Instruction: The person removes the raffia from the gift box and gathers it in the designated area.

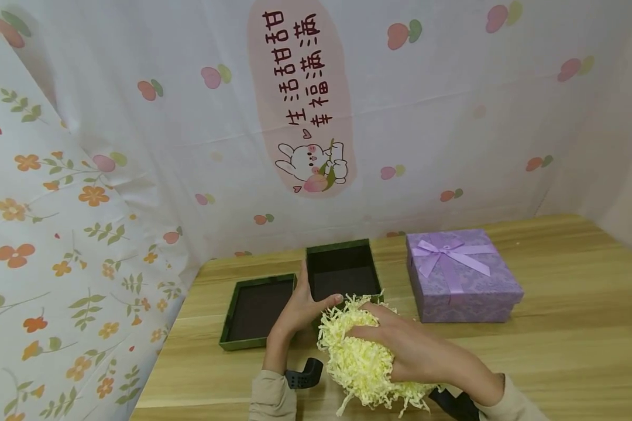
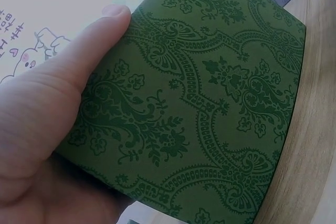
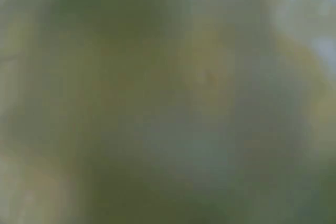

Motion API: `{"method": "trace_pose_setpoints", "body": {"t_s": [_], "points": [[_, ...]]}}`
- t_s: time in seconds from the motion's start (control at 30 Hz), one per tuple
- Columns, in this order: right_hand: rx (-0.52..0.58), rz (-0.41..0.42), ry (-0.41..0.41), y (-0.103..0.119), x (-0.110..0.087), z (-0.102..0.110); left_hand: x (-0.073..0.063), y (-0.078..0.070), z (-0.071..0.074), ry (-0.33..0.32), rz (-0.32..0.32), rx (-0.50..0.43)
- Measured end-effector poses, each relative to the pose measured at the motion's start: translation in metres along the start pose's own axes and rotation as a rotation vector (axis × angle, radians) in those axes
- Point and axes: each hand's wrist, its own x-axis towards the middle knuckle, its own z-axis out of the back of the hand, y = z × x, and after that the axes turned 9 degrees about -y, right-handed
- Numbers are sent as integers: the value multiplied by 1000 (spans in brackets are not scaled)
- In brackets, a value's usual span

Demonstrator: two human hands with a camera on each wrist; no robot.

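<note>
My left hand [image 1: 299, 305] grips the left side of a dark-lined green box [image 1: 338, 245], its thumb over the near rim. In the left wrist view the box wall [image 2: 210, 103] shows an embossed floral pattern, with the thumb along its edge. A big clump of pale yellow shredded paper [image 1: 359, 359] is in my right hand [image 1: 418, 349], fingers sunk into it. This clump overlaps the box's near edge in the head view, and strands hang below the hand. The right wrist view is a greenish-yellow blur.
Left of the box lies a shallow green lid [image 1: 248, 345], its dark inside facing up. A purple gift box [image 1: 463, 307] with a lilac ribbon bow stands to the right. All rest on a wooden table [image 1: 574, 327], and a printed curtain [image 1: 426, 128] hangs behind its far edge.
</note>
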Motion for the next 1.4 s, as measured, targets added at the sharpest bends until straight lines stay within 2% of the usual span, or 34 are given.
{"method": "trace_pose_setpoints", "body": {"t_s": [0.33,0.53,0.77,1.13,1.4], "points": [[-43,7,83,-6,-1,-15,-2,0,-1,9,9,-15],[-87,-36,133,-6,0,-24,-3,0,0,9,16,-10],[-62,-82,201,-4,2,-32,-3,-1,2,7,17,1],[-96,-136,237,-6,3,-42,-2,-2,2,17,32,-5],[-41,-208,235,-5,4,-47,-2,-2,1,8,28,-4]]}}
